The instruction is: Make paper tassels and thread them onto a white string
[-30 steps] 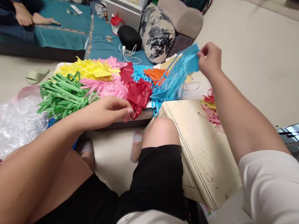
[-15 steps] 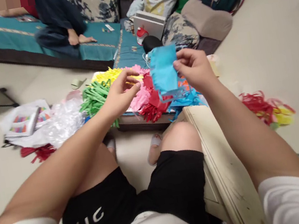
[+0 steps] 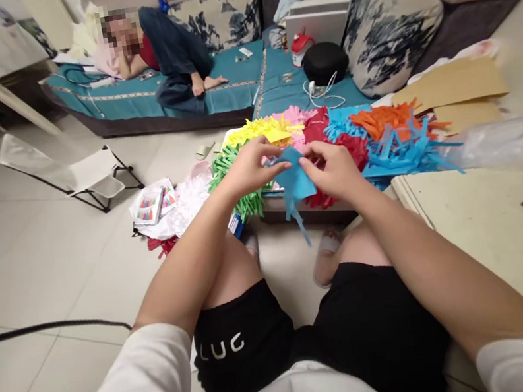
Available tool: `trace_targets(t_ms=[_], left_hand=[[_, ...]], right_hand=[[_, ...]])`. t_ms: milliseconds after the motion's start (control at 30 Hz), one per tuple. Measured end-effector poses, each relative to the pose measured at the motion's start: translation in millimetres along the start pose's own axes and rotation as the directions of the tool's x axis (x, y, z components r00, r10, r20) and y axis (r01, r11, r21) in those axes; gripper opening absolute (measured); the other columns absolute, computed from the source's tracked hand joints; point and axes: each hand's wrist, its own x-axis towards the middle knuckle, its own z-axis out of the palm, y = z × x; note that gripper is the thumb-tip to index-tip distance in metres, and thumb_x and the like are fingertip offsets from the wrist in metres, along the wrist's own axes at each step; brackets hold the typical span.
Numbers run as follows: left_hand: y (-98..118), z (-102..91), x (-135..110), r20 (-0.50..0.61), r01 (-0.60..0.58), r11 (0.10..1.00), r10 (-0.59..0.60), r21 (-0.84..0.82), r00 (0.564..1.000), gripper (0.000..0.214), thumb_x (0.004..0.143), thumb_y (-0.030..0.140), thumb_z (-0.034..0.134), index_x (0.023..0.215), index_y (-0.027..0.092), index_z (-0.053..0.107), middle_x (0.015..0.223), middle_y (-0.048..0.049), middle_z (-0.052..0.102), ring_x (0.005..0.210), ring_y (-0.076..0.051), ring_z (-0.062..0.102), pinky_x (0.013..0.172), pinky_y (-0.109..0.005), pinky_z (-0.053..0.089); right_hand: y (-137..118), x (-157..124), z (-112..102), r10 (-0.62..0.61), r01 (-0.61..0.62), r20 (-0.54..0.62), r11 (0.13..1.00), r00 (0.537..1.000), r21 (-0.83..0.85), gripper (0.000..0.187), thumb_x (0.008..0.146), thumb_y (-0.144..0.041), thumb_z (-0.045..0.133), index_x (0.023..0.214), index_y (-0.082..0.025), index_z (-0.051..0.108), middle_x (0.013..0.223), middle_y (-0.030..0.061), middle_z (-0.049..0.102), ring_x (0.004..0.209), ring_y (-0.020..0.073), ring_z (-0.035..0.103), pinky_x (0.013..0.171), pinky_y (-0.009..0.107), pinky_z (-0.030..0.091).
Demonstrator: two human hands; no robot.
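A piece of blue fringed tissue paper [image 3: 299, 176] hangs between my hands above my knees, its cut strips dangling at the lower left. My left hand [image 3: 259, 164] pinches its upper left edge between thumb and fingers. At the upper right edge, my right hand [image 3: 330, 168] grips the same paper, fingers curled. Behind the hands, fringed paper bundles cover a low table: green [image 3: 250, 210], yellow [image 3: 263, 131], red [image 3: 353, 150], orange [image 3: 386, 120] and blue [image 3: 401, 149].
White crinkled plastic [image 3: 189, 198] and printed sheets [image 3: 150, 208] lie left of the bundles. A cream cabinet top [image 3: 484, 205] stands at my right. Beyond are a folding chair [image 3: 86, 168] and a teal sofa [image 3: 234, 73] with a person [image 3: 178, 56] lying on it.
My left hand, apart from the paper before, has closed on its edge. The blue paper has come lower, between both hands. The camera view has turned.
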Motion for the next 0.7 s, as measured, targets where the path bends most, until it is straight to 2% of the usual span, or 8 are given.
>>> trace_targets(t_ms=[100,167,233,300,400,467,567,700], left_hand=[[5.0,0.1,1.4,0.123,0.054,0.982,-0.032,-0.182,0.992,0.063,0.086,0.074,0.095,0.072,0.019,0.068,0.077,-0.0019,0.057,0.081,-0.019,0.051,0.080,-0.035,0.044],[10.3,-1.6,0.2,0.157,0.121,0.938,-0.073,-0.325,0.985,0.070,0.080,0.083,0.095,0.075,0.019,0.069,0.077,-0.0015,0.059,0.079,-0.017,0.051,0.076,-0.034,0.043],[15.3,-4.1,-2.4,0.215,0.180,0.889,-0.095,-0.421,0.972,0.071,0.075,0.084,0.098,0.080,0.018,0.073,0.080,-0.0019,0.062,0.078,-0.016,0.053,0.075,-0.033,0.044],[18.5,-6.2,-4.8,0.289,0.207,0.876,-0.081,-0.436,0.954,0.070,0.072,0.081,0.101,0.078,0.017,0.072,0.078,-0.0012,0.061,0.076,-0.015,0.053,0.073,-0.032,0.043],[18.8,-7.9,-5.7,0.370,0.190,0.906,-0.040,-0.378,0.928,0.071,0.071,0.078,0.104,0.070,0.018,0.066,0.070,0.0015,0.052,0.070,-0.013,0.045,0.068,-0.030,0.036],[17.2,-8.5,-4.8,0.407,0.176,0.929,-0.030,-0.326,0.913,0.072,0.073,0.079,0.103,0.069,0.019,0.063,0.068,0.0027,0.047,0.068,-0.012,0.040,0.065,-0.031,0.030],[15.6,-9.9,-3.5,0.441,0.169,0.957,-0.050,-0.234,0.896,0.073,0.073,0.079,0.102,0.069,0.020,0.059,0.068,0.0032,0.045,0.068,-0.012,0.037,0.064,-0.032,0.025],[15.6,-11.1,-3.7,0.415,0.129,0.984,-0.067,-0.123,0.907,0.070,0.077,0.071,0.101,0.067,0.022,0.052,0.070,0.0042,0.039,0.069,-0.013,0.034,0.067,-0.032,0.024]], right_hand=[[1.9,-2.4,-6.0,0.004,-0.013,0.114,0.997,0.994,0.074,0.041,0.094,-0.064,0.082,0.102,-0.024,0.083,0.102,0.0077,0.086,0.094,0.0328,0.078,0.085,0.045,0.061],[1.4,-0.7,-8.6,0.002,-0.024,0.116,0.982,0.993,0.188,0.053,0.093,-0.073,0.084,0.114,-0.025,0.087,0.117,0.0088,0.088,0.110,0.0353,0.080,0.092,0.046,0.063],[-0.5,1.1,-8.6,0.010,-0.047,0.102,0.931,0.995,0.362,0.068,0.092,-0.087,0.080,0.123,-0.027,0.087,0.130,0.0102,0.087,0.126,0.0363,0.079,0.100,0.046,0.064],[-3.7,1.2,-6.8,0.024,-0.097,0.144,0.845,0.989,0.526,0.078,0.092,-0.097,0.075,0.129,-0.029,0.086,0.133,0.0115,0.087,0.132,0.0357,0.078,0.104,0.047,0.065],[-7.8,-1.5,-5.2,0.017,-0.144,0.215,0.795,0.976,0.589,0.075,0.085,-0.095,0.086,0.123,-0.030,0.088,0.123,0.0107,0.088,0.122,0.0337,0.081,0.101,0.045,0.065],[-8.4,-2.8,-7.4,0.015,-0.137,0.224,0.828,0.975,0.543,0.070,0.077,-0.089,0.097,0.110,-0.028,0.089,0.111,0.0085,0.087,0.106,0.0307,0.080,0.091,0.042,0.064],[-5.9,-1.6,-14.9,0.020,-0.135,0.246,0.877,0.969,0.461,0.066,0.068,-0.084,0.105,0.087,-0.024,0.084,0.087,0.0050,0.080,0.080,0.0232,0.071,0.074,0.037,0.056],[1.3,2.4,-22.4,0.029,-0.139,0.277,0.912,0.960,0.386,0.066,0.063,-0.078,0.109,0.074,-0.023,0.075,0.071,0.0012,0.066,0.068,0.0184,0.060,0.067,0.035,0.049]])
